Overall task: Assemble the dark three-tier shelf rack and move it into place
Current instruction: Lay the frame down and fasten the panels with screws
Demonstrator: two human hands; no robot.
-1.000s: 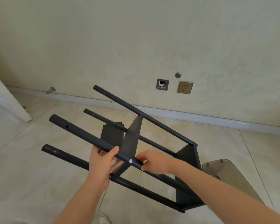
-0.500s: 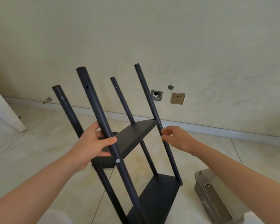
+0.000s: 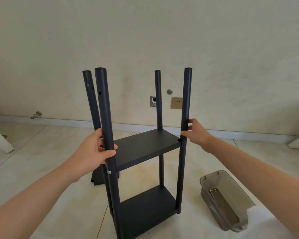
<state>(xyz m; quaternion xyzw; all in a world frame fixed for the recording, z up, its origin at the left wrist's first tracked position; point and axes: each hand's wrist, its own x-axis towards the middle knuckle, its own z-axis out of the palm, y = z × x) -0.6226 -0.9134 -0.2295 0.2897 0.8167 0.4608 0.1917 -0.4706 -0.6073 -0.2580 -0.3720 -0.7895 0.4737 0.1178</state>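
Head view: the dark metal three-tier shelf rack (image 3: 145,147) stands upright at centre on pale floor tiles (image 3: 41,169). The left hand (image 3: 91,152) grips its 8 o'clock post, and the right hand (image 3: 196,133) pinches its 3 o'clock post.

Matte black rack (image 3: 146,147), cream marbled floor tiles (image 3: 41,161), smoky grey (translucent) tray (image 3: 231,195).

I record a pale tiled floor (image 3: 41,169) with thin grout lines. The dark rack (image 3: 145,147) stands upright on it, two shelves fitted. Just behind the rack a loose shelf panel (image 3: 97,178) sits on the tiles, partly hidden. To the right, apart from it, is a translucent grey container (image 3: 212,174) holding metal hardware (image 3: 213,193).
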